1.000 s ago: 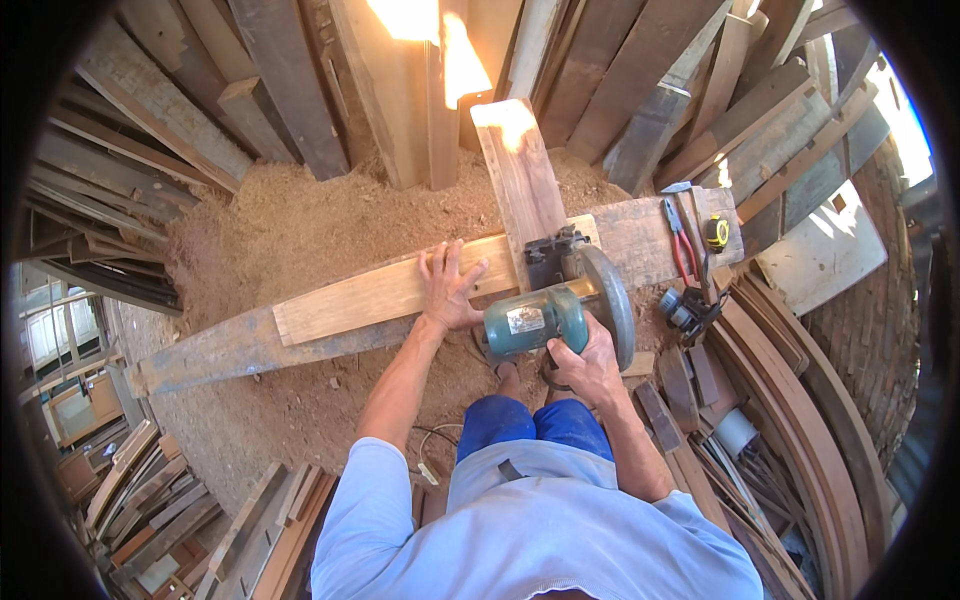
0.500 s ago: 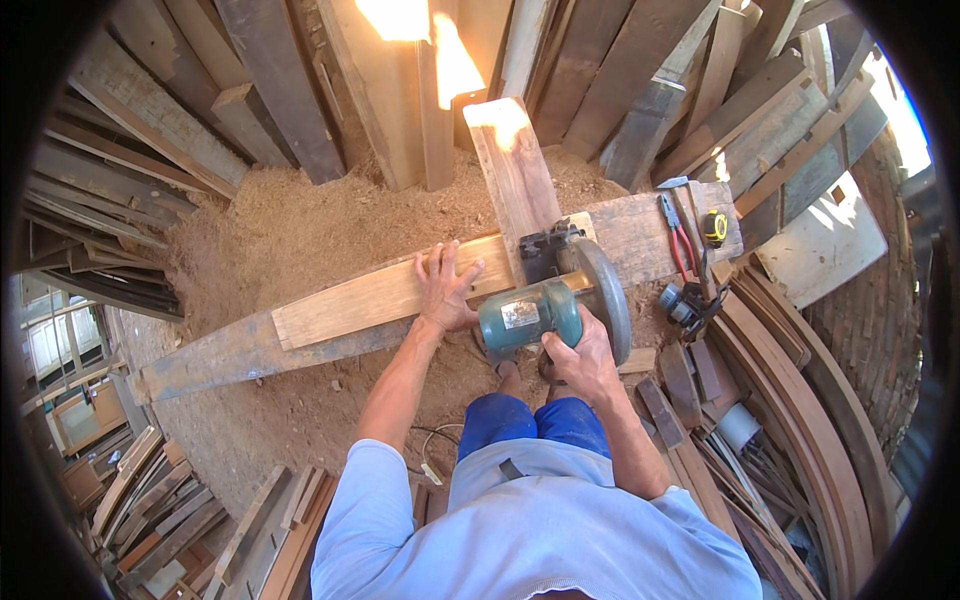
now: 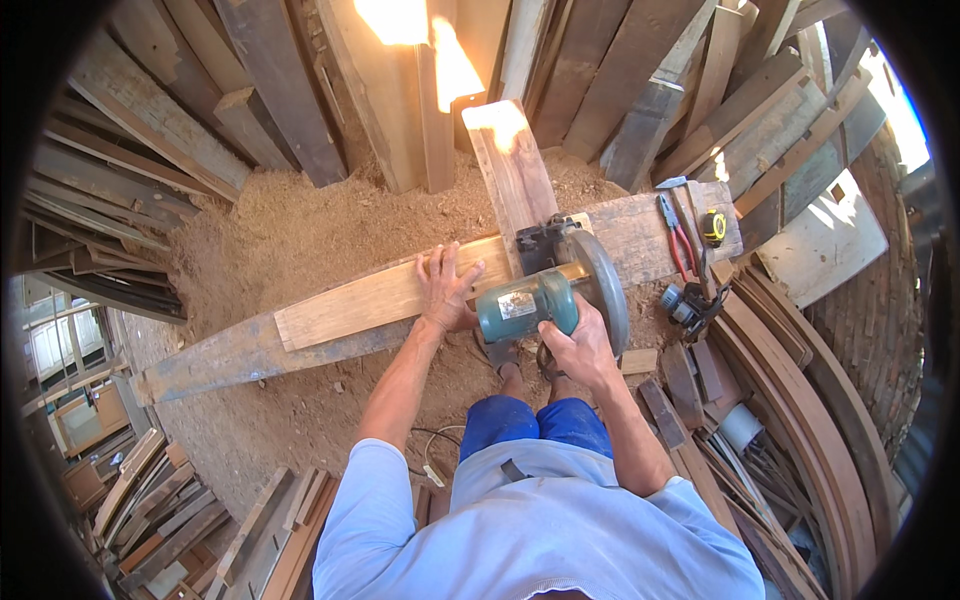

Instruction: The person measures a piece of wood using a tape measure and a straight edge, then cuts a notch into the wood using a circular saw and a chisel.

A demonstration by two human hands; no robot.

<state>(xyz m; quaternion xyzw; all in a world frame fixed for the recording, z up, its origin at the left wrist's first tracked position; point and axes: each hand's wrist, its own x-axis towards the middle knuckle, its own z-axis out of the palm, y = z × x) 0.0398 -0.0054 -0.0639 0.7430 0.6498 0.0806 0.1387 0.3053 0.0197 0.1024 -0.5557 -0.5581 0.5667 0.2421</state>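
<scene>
- Left hand [image 3: 447,290]: fingers spread, pressing down on pale board [image 3: 350,308].
- Right hand [image 3: 582,345]: wrapped around rear handle of teal circular saw [image 3: 520,308].
- Saw lies at near end of brown crosswise board [image 3: 508,175], its base over the pale board's right part; round guard on right side.
- Pale board rests lengthwise on counter [image 3: 205,365], a long weathered plank.
- Counter's right end: red-handled pliers [image 3: 679,243], yellow-black tape measure [image 3: 714,228].
- Just beyond near edge there: another power tool [image 3: 688,305].
- Sawdust [image 3: 290,230] covers ground past counter.
</scene>
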